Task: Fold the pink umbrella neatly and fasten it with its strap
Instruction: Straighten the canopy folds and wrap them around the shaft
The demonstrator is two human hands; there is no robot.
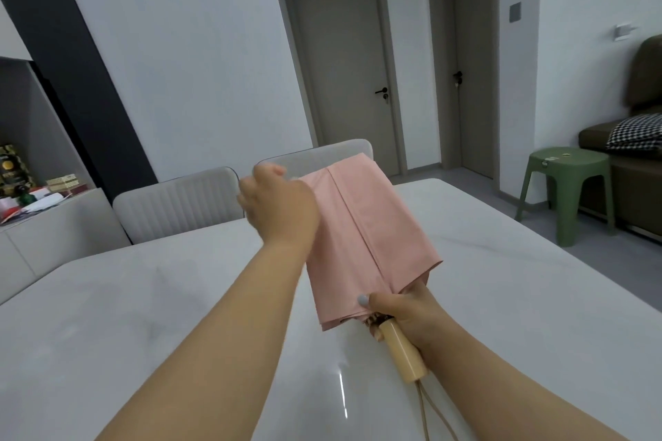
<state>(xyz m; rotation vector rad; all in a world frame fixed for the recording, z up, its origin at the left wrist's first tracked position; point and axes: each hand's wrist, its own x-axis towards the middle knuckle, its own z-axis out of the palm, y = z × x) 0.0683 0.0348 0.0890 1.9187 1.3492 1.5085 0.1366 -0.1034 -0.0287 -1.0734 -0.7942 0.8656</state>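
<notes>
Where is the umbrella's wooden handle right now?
In the head view, the handle sits low and right of centre, gripped near its top by the right hand, just below the pink umbrella canopy and above the white table.

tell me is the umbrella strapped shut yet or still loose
Still loose. The pink umbrella is collapsed, but its fabric hangs in wide flat panels, with no strap visible around it. The right hand grips it above the handle.

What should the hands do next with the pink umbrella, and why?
Probably the left hand should wrap the loose canopy round the shaft. The right hand already grips the umbrella just above the handle, but the fabric hangs flat and wide, with no strap round it.
</notes>
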